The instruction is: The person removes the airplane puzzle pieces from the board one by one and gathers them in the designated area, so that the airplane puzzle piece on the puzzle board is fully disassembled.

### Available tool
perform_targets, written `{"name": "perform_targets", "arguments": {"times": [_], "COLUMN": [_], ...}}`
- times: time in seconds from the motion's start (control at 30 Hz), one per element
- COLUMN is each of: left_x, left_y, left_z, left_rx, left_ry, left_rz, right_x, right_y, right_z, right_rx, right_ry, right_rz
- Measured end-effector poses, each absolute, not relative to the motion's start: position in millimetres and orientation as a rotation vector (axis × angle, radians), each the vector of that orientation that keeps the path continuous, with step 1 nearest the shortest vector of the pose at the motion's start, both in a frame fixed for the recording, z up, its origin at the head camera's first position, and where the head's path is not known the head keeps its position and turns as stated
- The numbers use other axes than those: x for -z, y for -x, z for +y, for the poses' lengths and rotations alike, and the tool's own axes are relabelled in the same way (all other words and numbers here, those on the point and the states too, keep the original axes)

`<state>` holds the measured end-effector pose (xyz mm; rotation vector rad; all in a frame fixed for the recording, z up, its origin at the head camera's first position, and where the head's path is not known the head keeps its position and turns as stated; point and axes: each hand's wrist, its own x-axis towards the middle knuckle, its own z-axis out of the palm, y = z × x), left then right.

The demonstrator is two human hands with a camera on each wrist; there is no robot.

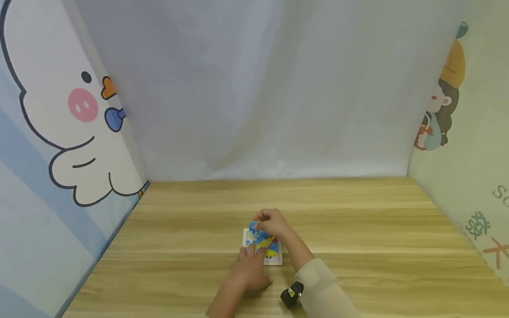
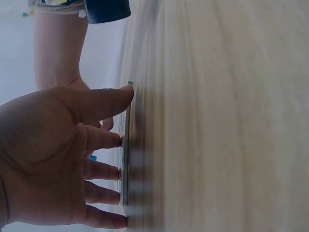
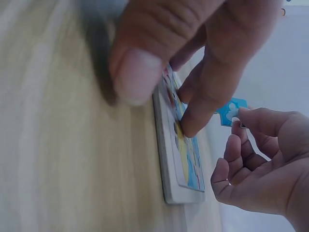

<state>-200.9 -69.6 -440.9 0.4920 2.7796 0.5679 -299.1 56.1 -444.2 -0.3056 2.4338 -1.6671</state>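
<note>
A small jigsaw puzzle (image 1: 267, 243) in a white frame lies on the table, with a yellow and blue picture. My left hand (image 1: 249, 268) rests on its near left part, fingers extended; in the left wrist view the left hand (image 2: 53, 157) has its fingertips along the board's edge (image 2: 126, 159). At the board's far left corner, my right hand (image 1: 273, 223) pinches a blue puzzle piece (image 1: 253, 226) between thumb and finger. The right wrist view shows this right hand (image 3: 270, 169) holding the blue piece (image 3: 233, 112), with a white shape on it, above the board.
A black wrist camera (image 1: 292, 294) sits by the right sleeve (image 1: 324, 287). The wood-patterned table (image 1: 179, 229) extends around the puzzle. A pale curtain (image 1: 238, 88) hangs behind, and printed panels stand at the left (image 1: 51, 132) and right (image 1: 469, 168).
</note>
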Motion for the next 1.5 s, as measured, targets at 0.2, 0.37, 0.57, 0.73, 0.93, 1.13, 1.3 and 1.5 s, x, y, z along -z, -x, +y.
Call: {"name": "perform_targets", "arguments": {"times": [0.2,0.37,0.57,0.73,0.93,1.13,1.3,1.5], "left_x": [437.4,438.1,437.5,440.0,443.2,446.1,445.5,444.6], "left_y": [201.2,199.2,199.1,201.8,206.6,208.6,208.2,206.8], "left_z": [-70.7,-70.5,-66.9,-62.6,-60.5,-59.9,-60.7,-59.9], "left_rx": [-0.622,-0.643,-0.662,-0.650,-0.637,-0.584,-0.557,-0.524], "left_ry": [-0.465,-0.454,-0.488,-0.507,-0.479,-0.494,-0.509,-0.516], "left_rz": [2.747,2.763,2.748,2.752,2.758,2.764,2.787,2.805], "right_x": [444.5,445.8,445.4,445.6,448.4,447.5,446.5,448.7], "right_y": [294.3,290.2,283.2,281.4,283.5,285.6,289.8,295.7], "right_z": [65.1,71.1,80.4,89.9,101.2,111.4,120.5,132.6], "right_rx": [1.730,1.790,1.832,1.802,1.837,1.856,1.854,1.829], "right_ry": [0.297,0.261,0.234,0.184,0.144,0.111,0.077,0.081], "right_rz": [2.416,2.399,2.400,2.446,2.437,2.436,2.456,2.494]}}
